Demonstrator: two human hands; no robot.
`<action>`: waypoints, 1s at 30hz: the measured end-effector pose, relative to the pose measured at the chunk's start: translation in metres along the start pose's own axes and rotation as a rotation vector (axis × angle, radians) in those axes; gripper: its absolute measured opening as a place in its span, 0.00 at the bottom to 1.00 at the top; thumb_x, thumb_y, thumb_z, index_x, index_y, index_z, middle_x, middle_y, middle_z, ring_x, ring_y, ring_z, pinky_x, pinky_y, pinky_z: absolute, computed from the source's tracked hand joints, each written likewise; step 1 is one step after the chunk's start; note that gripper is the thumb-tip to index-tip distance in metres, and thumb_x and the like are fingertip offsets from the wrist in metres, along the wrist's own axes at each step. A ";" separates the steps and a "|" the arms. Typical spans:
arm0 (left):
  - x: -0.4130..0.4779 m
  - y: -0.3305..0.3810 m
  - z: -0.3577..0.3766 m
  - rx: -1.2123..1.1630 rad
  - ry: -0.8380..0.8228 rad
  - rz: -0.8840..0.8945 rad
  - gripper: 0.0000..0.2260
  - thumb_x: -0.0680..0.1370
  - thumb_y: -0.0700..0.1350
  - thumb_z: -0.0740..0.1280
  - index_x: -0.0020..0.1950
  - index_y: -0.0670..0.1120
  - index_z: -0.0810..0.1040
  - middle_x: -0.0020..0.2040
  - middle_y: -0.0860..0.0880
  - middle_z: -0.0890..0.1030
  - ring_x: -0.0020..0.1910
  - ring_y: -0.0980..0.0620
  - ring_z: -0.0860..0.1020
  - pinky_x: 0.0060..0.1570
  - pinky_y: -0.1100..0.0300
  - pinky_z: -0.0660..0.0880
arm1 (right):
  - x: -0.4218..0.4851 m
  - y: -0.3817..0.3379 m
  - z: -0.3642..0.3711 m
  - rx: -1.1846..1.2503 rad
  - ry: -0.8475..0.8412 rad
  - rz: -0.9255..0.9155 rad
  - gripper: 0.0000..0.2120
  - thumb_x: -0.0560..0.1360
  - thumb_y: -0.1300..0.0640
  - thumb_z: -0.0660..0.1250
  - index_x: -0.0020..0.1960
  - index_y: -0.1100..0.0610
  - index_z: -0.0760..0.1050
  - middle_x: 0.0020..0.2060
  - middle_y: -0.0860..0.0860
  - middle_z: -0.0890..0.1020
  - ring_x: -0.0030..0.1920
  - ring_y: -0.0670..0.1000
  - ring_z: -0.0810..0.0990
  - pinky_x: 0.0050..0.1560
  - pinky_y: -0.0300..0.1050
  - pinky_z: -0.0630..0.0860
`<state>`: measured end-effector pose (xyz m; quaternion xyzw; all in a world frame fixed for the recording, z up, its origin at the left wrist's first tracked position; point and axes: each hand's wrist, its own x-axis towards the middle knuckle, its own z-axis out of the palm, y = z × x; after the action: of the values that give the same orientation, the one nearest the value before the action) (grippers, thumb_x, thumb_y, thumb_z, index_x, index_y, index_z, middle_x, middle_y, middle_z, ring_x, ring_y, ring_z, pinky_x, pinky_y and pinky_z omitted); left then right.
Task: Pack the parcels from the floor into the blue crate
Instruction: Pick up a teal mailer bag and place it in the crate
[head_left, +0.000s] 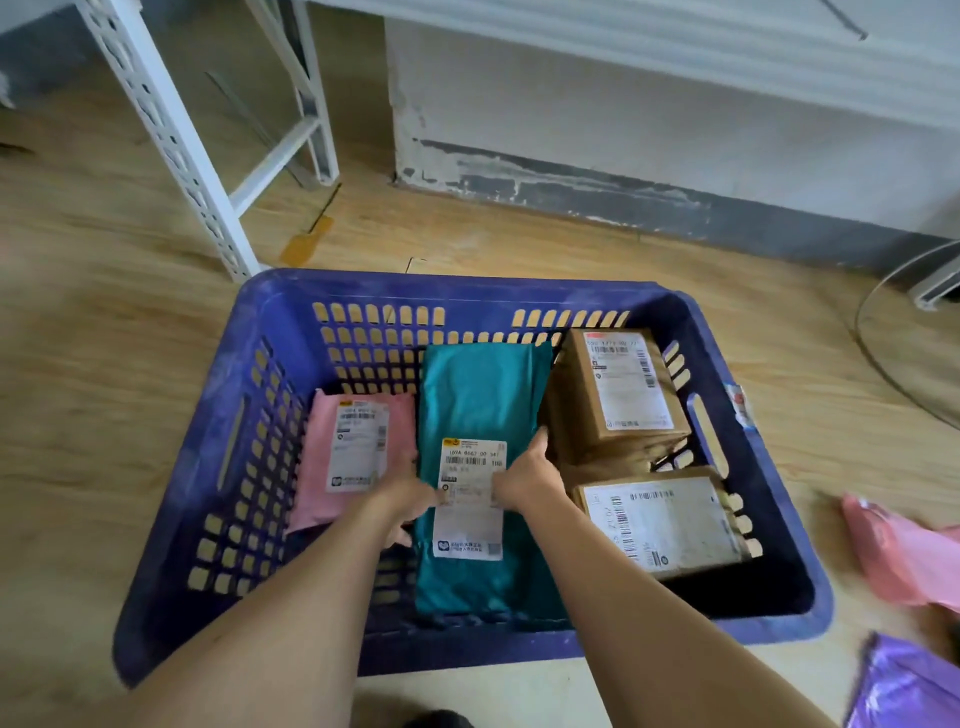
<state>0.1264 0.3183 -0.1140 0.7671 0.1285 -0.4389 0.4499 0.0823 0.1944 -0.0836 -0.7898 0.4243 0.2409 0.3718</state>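
The wooden floor (104, 364) takes up most of the view, with a white shelf frame (171, 135) standing at the back left. On the floor, in front of the person, sits the blue crate (291, 322), open at the top, its slotted walls showing the floor through them.

By the look of it, packing is more than half done. Four parcels are inside the crate:

- One teal parcel (478, 405), a long soft mailer, lies down the middle with its label facing up.
- Two cardboard boxes fill the right side. The far box (613, 395) leans in the back right corner, and the near box (670, 525) is just in front of it.
- One pink parcel (317, 467), another soft mailer, rests against the left wall, just beside the teal one.

Two parcels are visible outside the crate, on the floor to its right. One is a pink floor parcel (904, 561) and the other a purple parcel (904, 691), and both are cut off by the edge of the view. Whether more lie out of sight cannot be told.

Both hands are down in the crate on the teal parcel. The left hand (405, 499) grips its left edge beside the label. The right hand (530, 473) holds the right edge, thumb on top and fingers reaching along the side. The step in hand seems to be settling this parcel into the middle gap.
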 end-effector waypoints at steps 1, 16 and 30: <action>0.004 -0.001 0.001 0.015 0.013 0.017 0.31 0.76 0.39 0.68 0.74 0.49 0.57 0.69 0.45 0.71 0.64 0.42 0.72 0.56 0.44 0.75 | 0.003 0.000 0.001 -0.009 -0.006 0.010 0.43 0.76 0.62 0.60 0.76 0.54 0.30 0.70 0.61 0.65 0.65 0.59 0.71 0.59 0.49 0.71; 0.034 -0.013 0.015 0.481 0.178 -0.020 0.15 0.76 0.42 0.67 0.60 0.39 0.68 0.54 0.43 0.75 0.52 0.44 0.75 0.45 0.55 0.73 | 0.012 0.001 0.019 -0.749 -0.086 -0.170 0.26 0.76 0.61 0.63 0.72 0.58 0.61 0.71 0.57 0.58 0.70 0.58 0.60 0.64 0.51 0.68; 0.002 -0.002 0.023 1.151 -0.441 -0.138 0.27 0.81 0.42 0.58 0.78 0.52 0.51 0.77 0.46 0.56 0.69 0.46 0.67 0.57 0.58 0.70 | 0.028 0.013 0.035 -0.932 -0.628 -0.142 0.28 0.76 0.58 0.64 0.74 0.58 0.59 0.66 0.57 0.69 0.66 0.57 0.68 0.58 0.46 0.68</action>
<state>0.1134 0.3002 -0.1212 0.7680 -0.1755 -0.6140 -0.0496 0.0833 0.2033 -0.1289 -0.7874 0.0880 0.6006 0.1076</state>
